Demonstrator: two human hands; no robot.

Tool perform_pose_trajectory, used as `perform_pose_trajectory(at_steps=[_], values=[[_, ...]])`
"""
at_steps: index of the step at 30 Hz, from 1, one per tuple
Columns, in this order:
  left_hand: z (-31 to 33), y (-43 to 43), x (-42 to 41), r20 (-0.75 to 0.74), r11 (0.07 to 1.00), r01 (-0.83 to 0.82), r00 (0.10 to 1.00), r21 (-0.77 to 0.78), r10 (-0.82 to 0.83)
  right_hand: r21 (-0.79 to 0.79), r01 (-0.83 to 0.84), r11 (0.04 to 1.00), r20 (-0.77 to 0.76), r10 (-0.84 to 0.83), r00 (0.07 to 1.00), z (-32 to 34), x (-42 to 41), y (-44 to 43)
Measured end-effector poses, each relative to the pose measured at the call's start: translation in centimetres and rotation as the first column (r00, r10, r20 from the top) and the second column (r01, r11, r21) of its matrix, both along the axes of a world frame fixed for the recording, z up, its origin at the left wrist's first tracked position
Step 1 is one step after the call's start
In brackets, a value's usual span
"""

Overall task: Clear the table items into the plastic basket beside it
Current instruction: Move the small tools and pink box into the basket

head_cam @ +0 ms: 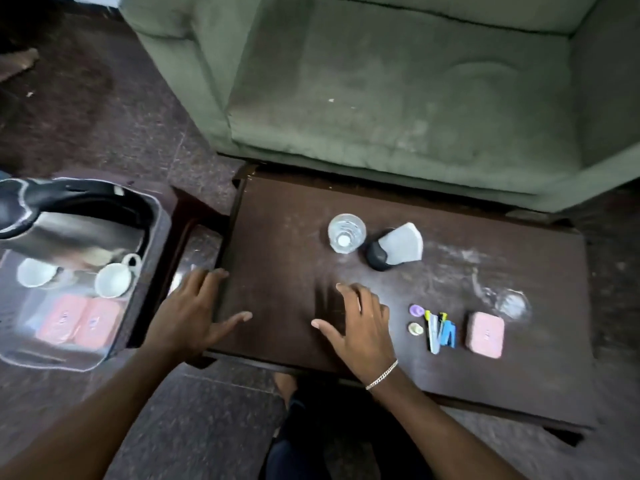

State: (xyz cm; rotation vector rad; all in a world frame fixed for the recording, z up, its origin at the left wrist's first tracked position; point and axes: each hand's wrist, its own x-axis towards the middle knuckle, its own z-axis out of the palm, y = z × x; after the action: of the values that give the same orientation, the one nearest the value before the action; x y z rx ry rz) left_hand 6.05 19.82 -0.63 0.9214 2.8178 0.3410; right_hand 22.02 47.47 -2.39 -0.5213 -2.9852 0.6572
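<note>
On the dark wooden table [277, 237] stand a clear drinking glass [346, 233], a grey face mask [401, 244] lying over a black round object [375, 255], two small plastic caps [415, 318], a bundle of coloured pens [440, 331] and a pink soap bar [485, 335]. The clear plastic basket [154, 216] sits to the left on a stool, holding two white cups [114, 278], pink soap bars [78, 323] and a black-handled vessel. My left hand [194, 310] hovers open over the table's left edge. My right hand [360, 323] is open above the table, left of the pens.
A green sofa [398, 98] stands directly behind the table. A dusty ring mark [512, 303] marks the table's right side. Dark stone floor surrounds the table, and my leg [311, 427] is below its front edge.
</note>
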Motion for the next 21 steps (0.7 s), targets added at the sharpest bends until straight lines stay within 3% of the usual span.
perform_pose_trajectory(at_steps=[6,15,21], values=[[-2.7,12.9,5.2,0.182,0.992,0.122,0.975,0.040,-0.127,-0.010,0.116,0.993,0.089,-0.114,0.989,-1.9,7.2,8.1],[-7.6,27.0,13.0,0.426,0.962,0.271,0.869,0.019,-0.253,-0.061,0.340,0.938,0.203,-0.322,0.925,-5.4,12.9,15.9],[-9.4,32.9,18.1,0.450,0.966,0.252,0.870,-0.054,-0.202,0.186,0.470,0.863,0.213,-0.503,0.838,-5.8,14.3,19.6]])
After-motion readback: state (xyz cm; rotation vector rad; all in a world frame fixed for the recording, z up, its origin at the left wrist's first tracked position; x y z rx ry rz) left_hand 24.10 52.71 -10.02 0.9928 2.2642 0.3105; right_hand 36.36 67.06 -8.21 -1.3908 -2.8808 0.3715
